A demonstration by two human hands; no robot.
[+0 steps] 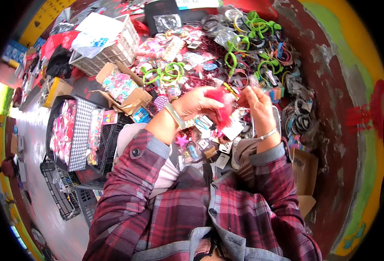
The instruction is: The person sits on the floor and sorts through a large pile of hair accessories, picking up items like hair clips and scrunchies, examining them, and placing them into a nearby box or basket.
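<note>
My left hand (195, 103) is closed on a fluffy pinkish-red thing (223, 109), its soft edge blurred; I cannot make out its exact kind. To its right, my right hand (259, 108) is raised with thumb and fingers pinched together, and whatever sits between the fingertips is too small to tell. Both hands hover over a heap of small accessories. Below them lie a pink star (182, 141) and several white cards (222, 160). Green headbands (172, 71) rest in the heap beyond my left hand.
A white crate (109, 52) stands at the far left, with an open cardboard box (131, 102) of colourful packets nearer me. Left of my arm is a black crate (58, 126) of pink packets. At right, an open brown box (304, 172) sits beside the worn red wall (337, 130).
</note>
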